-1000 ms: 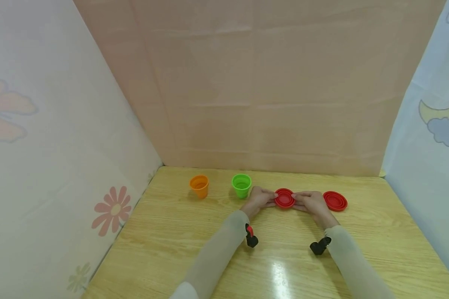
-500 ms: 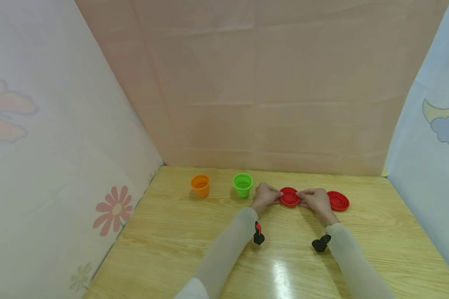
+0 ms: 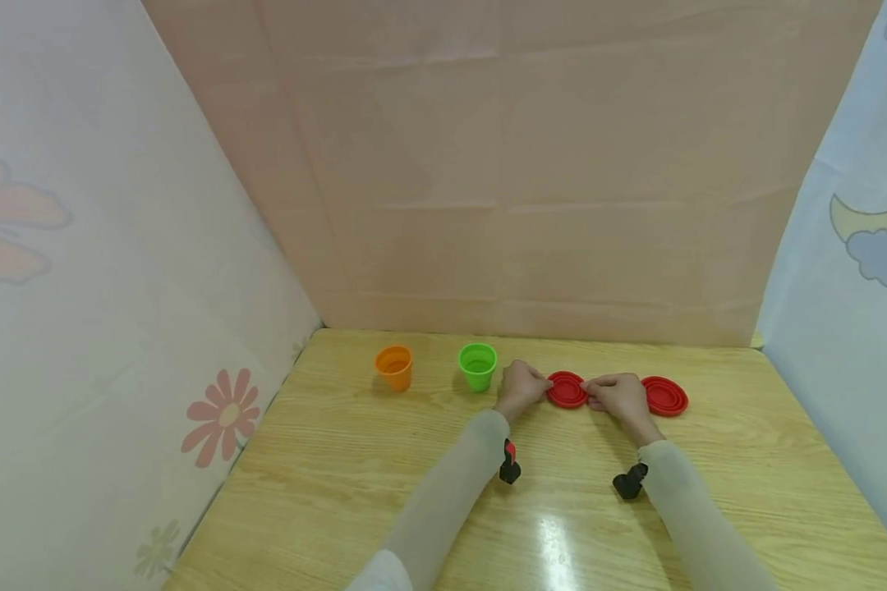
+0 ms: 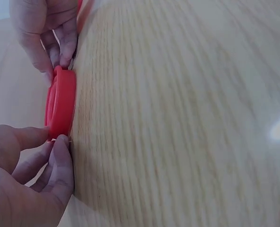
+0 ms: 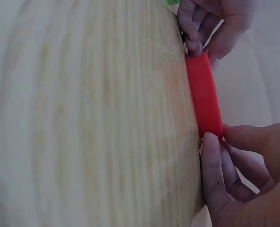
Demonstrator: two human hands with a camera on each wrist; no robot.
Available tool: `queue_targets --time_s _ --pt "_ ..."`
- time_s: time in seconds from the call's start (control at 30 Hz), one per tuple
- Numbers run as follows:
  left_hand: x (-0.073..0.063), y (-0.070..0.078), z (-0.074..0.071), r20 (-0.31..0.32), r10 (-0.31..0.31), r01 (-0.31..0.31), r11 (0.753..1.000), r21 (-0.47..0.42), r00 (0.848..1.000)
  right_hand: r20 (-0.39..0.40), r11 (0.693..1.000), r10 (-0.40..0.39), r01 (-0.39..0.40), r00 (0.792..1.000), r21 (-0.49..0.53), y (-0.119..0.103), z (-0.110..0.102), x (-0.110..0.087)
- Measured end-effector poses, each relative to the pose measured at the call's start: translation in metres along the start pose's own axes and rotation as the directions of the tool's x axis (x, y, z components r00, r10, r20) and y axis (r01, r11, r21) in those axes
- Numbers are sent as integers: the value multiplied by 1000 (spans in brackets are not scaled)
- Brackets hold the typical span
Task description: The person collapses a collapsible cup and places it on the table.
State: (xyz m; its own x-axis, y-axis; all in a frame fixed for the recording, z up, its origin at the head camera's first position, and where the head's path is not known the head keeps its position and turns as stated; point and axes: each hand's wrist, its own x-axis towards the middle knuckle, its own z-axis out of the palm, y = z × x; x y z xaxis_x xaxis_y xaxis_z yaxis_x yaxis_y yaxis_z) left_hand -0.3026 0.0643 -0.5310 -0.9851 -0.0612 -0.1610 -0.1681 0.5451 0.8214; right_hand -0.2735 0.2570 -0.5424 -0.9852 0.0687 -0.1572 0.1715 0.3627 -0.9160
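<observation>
A red collapsible cup (image 3: 566,390), folded flat into rings, lies on the table between my two hands. At its left edge my left hand (image 3: 521,388) pinches the rim between thumb and fingers. My right hand (image 3: 622,400) pinches the opposite edge the same way. The left wrist view shows the red cup (image 4: 62,103) low against the wood, with fingers at both ends. In the right wrist view, the side of the red cup (image 5: 204,94) appears smooth, and my right thumb and fingertips touch its near end.
A second flattened red cup (image 3: 665,396) lies just right of my right hand, partly covered by it. A green cup (image 3: 477,367) stands expanded left of my left hand. Farther left is an upright orange cup (image 3: 394,368). Cloth walls border the wooden table (image 3: 325,460).
My left hand has shifted slightly right, and the red cup has moved a little to the right between the hands. Both hands keep hold of it; the other cups stay put.
</observation>
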Motion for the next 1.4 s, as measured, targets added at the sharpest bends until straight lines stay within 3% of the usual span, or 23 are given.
queue_targets --time_s 0.17,0.33,0.5,0.67,0.8,0.87,1.1,1.4 --pt "-3 -4 -1 7 51 -51 998 29 999 -12 1000 -11 11 1000 -1 1 -1 -1" --pt "-9 -13 -13 53 157 -158 987 14 986 -69 1000 -21 21 997 -7 -2 -3 -6" --pt "-17 -25 -45 137 266 -263 964 -38 954 -144 997 -67 63 987 -35 -15 -3 -14" --pt "-27 -48 -80 290 264 -240 964 -117 920 -92 990 -135 137 987 24 -29 6 -22" --pt "-29 -69 -106 373 267 -246 964 -104 888 -28 983 -172 174 985 66 -38 20 -26" --pt "-27 -77 -118 372 268 -255 963 -86 889 -1 979 -195 194 981 67 -42 27 -26" --pt "-21 -88 -152 297 273 -269 962 -55 915 56 969 -246 247 968 -15 -48 50 -23" --pt "-4 -94 -170 190 302 -300 953 -35 934 112 956 -288 292 951 -16 -50 77 -8"
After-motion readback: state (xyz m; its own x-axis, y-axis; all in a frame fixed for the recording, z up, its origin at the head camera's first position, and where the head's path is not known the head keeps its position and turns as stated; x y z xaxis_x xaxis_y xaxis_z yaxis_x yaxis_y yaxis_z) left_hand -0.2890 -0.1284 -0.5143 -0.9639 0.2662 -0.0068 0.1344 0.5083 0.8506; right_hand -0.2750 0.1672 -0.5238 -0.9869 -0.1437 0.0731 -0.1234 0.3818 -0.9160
